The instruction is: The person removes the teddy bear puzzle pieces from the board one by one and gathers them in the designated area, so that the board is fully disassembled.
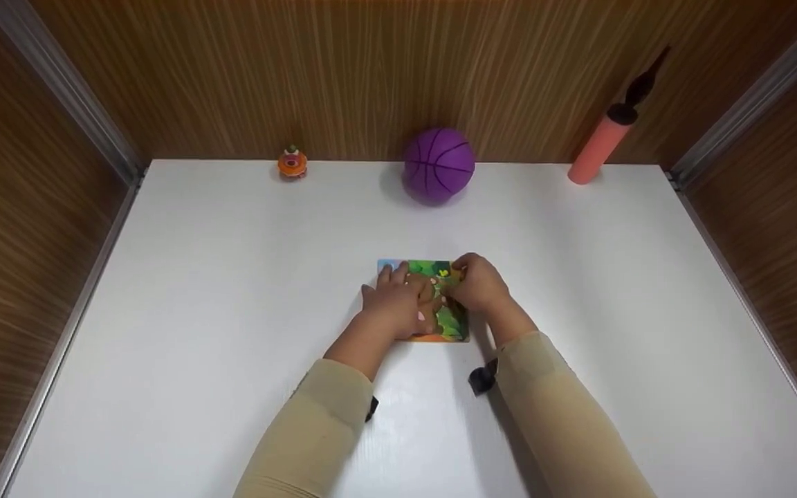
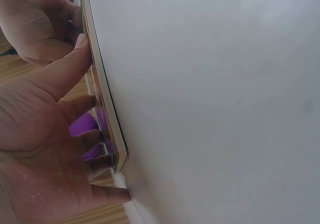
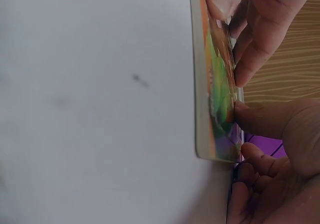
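A square picture board (image 1: 450, 324) lies flat on the white table, with green leaves and a brown shape on its face and a pale edge. My left hand (image 1: 393, 308) rests on its left part with fingers spread and nearly straight. In the left wrist view, the left thumb (image 2: 75, 66) and fingertips touch the board's face, and the little finger reaches the table beyond the edge. My right hand (image 1: 483, 285) grips the board by its right side near the far corner. The right thumb (image 3: 262, 120) presses on the face; the other fingers curl beside the edge, partly hidden.
A purple ball (image 1: 438, 166) sits at the table's back, near the wood-grain wall. A small orange toy figure (image 1: 292, 164) stands at back left. A pink hand pump (image 1: 600, 146) with a dark nozzle leans against the wall at back right.
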`<state>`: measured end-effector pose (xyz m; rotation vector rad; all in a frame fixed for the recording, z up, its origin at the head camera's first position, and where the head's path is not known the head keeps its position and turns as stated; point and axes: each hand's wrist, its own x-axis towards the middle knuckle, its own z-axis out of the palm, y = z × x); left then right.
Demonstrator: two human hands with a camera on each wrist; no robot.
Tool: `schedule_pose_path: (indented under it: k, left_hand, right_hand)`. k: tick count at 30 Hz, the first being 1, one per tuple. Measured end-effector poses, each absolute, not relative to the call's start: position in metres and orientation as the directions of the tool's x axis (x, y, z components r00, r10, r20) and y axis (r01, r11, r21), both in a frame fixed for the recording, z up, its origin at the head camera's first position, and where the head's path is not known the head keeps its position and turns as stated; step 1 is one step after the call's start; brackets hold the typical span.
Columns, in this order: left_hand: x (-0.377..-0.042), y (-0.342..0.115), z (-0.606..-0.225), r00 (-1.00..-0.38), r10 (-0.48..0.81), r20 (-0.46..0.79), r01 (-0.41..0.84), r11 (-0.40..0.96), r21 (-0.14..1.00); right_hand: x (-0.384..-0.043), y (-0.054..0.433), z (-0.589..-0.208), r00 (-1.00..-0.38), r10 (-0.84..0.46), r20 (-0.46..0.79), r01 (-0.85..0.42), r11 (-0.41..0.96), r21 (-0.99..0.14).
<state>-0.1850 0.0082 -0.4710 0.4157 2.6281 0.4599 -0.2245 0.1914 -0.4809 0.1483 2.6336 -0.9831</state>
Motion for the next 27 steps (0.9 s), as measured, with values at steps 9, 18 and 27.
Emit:
schedule_pose_path:
  k: [9,18,27]
  left_hand:
    - [-0.1847,0.0075,-0.4726,-0.856,0.371,-0.361,0.218,0.891,0.398]
    - [-0.1848,0.0066,-0.4712,-0.867,0.356,-0.349,0.200,0.889,0.412]
    - [-0.1844,0.0073,-0.4725,-0.881,0.338,-0.331,0.189,0.893,0.409]
  right_hand:
    - [-0.2229,0.1901,-0.4800,-0.941,-0.021,-0.339,0.215,0.736,-0.642]
    - [-0.2180,0.1884,-0.4838,-0.977,-0.018,-0.211,0.134,0.719,-0.682]
    - [-0.2155,0.1953,-0.4886,-0.980,-0.056,-0.190,0.104,0.667,-0.738]
